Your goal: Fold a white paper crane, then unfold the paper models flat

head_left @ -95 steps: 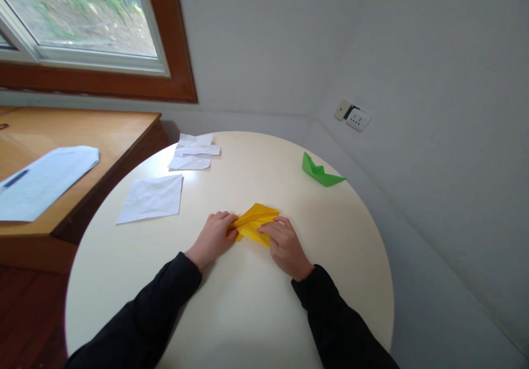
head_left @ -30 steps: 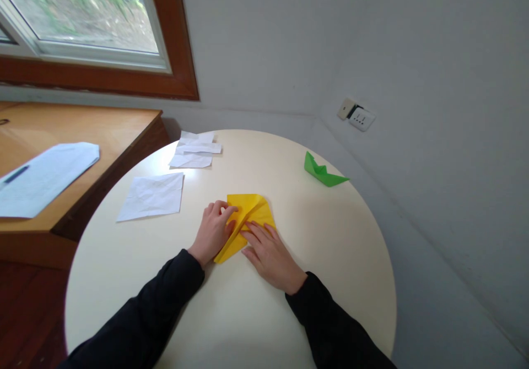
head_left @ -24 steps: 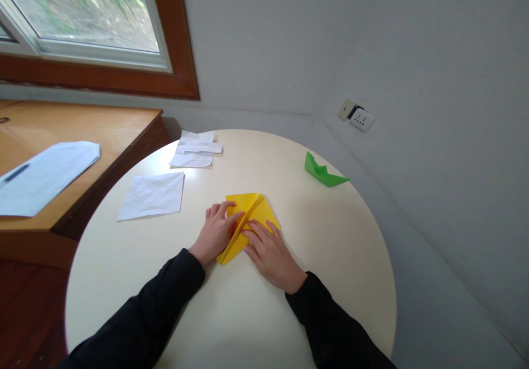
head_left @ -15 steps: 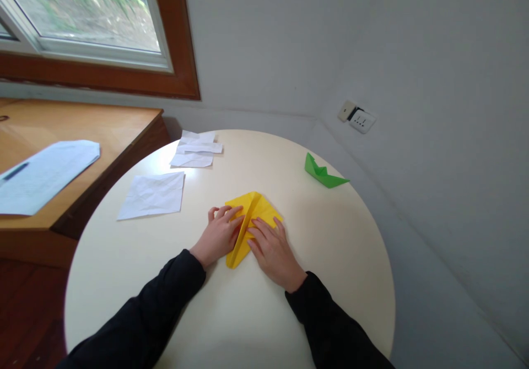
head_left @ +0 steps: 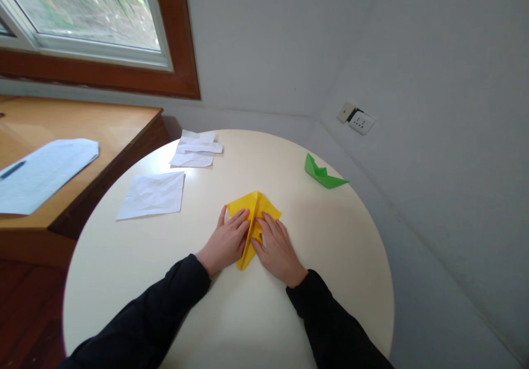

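A folded sheet of yellow paper [head_left: 254, 202] lies on the round table in front of me, with a raised ridge running down its middle. From the left, my left hand [head_left: 227, 241] holds the paper, its fingers pressed against the ridge and its index finger near the left corner. My right hand [head_left: 278, 249] grips the opposite side, fingertips close to the ridge and over the right flap. Both hands cover parts of the paper, so some folds are hidden. Farther off stands a green paper boat [head_left: 324, 177], touched by neither hand.
White paper sheets [head_left: 152, 195] and a paper pile with a strip on it [head_left: 193, 158] lie on the left of the round white table [head_left: 231, 325]. A wooden desk [head_left: 119, 117] bears papers and a pen [head_left: 12, 169]. A wall socket [head_left: 362, 121] is at right.
The yellow paper has turned slightly, its lower tip shifting right and its ridge standing more upright in view. My left hand has moved right with it; my right hand has barely moved.
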Demonstrator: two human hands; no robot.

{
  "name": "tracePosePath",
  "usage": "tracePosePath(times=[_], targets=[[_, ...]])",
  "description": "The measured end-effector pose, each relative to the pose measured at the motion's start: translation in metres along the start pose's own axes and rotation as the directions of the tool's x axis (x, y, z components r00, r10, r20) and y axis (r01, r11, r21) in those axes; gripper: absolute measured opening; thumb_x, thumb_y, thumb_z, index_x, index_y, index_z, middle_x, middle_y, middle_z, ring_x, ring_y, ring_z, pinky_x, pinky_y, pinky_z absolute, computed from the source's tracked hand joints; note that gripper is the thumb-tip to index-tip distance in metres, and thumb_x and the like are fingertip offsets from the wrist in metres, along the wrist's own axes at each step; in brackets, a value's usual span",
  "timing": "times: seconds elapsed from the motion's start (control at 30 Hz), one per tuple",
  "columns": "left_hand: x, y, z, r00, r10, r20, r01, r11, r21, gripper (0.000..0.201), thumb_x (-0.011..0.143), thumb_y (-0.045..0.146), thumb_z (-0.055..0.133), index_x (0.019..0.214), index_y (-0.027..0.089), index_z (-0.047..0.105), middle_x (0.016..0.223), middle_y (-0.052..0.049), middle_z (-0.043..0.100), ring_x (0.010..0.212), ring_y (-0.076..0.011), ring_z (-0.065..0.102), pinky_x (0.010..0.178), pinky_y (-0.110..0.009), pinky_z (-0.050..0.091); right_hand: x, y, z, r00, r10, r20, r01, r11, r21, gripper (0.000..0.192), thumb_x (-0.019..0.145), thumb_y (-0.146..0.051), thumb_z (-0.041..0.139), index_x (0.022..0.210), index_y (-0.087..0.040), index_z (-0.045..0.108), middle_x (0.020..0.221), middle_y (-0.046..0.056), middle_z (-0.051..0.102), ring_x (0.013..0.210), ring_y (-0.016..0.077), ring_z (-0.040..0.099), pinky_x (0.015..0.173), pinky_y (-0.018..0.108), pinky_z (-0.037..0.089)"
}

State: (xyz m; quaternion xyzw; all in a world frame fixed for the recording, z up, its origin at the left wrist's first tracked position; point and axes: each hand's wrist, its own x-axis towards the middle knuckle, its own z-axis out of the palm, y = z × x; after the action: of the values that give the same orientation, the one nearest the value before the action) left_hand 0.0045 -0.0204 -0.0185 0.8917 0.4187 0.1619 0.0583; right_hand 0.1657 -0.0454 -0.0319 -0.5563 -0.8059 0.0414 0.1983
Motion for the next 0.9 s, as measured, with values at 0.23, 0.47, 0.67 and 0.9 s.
tracePosePath(times=[0.23,0.47,0.67,0.9], targets=[[0.0,0.009,0.0,0.999,-0.021,-0.037,0.024,0.997,0.074,0.028,0.081,0.02,0.042,0.105,0.013,0.056,0.123,-0.015,0.055,0.116,-0.027,0.047,0.102,-0.048,0.029,0.001,0.0,-0.004,0.998,-0.015,0.064,0.014,1.0,0.025,0.047,0.081,-0.018,0.04,0.126,-0.008,0.047,0.137,0.016,0.042,0.129,0.0255,0.035,0.106,0.048,0.022],[0.004,0.009,-0.006,0.991,-0.126,-0.046,0.123,0.99,-0.063,0.019,0.083,0.016,0.039,0.085,0.018,0.058,0.091,-0.006,0.064,0.089,-0.0205,0.056,0.083,-0.036,0.043,0.005,-0.002,-0.019,0.997,-0.072,0.021,0.067,0.976,0.207,0.042,0.079,-0.011,0.036,0.114,-0.015,0.058,0.12,0.009,0.06,0.115,0.0197,0.052,0.105,0.046,0.024],[0.004,0.005,0.005,0.968,-0.236,-0.091,0.223,0.966,-0.128,0.022,0.078,0.013,0.044,0.097,0.016,0.056,0.109,-0.01,0.06,0.102,-0.0223,0.053,0.088,-0.037,0.041,0.008,-0.006,-0.015,0.999,-0.044,-0.029,0.049,0.976,0.21,0.034,0.083,-0.014,0.038,0.107,-0.016,0.062,0.115,0.009,0.063,0.11,0.0188,0.055,0.101,0.043,0.03],[0.003,0.008,0.013,0.977,-0.189,-0.096,0.187,0.982,-0.025,0.033,0.081,0.014,0.038,0.112,0.014,0.05,0.132,-0.016,0.047,0.124,-0.0264,0.039,0.101,-0.049,0.027,0.009,-0.008,-0.01,0.999,-0.036,-0.038,0.04,0.992,0.119,0.036,0.081,-0.014,0.041,0.113,-0.011,0.058,0.12,0.012,0.06,0.111,0.0195,0.053,0.095,0.038,0.034]])
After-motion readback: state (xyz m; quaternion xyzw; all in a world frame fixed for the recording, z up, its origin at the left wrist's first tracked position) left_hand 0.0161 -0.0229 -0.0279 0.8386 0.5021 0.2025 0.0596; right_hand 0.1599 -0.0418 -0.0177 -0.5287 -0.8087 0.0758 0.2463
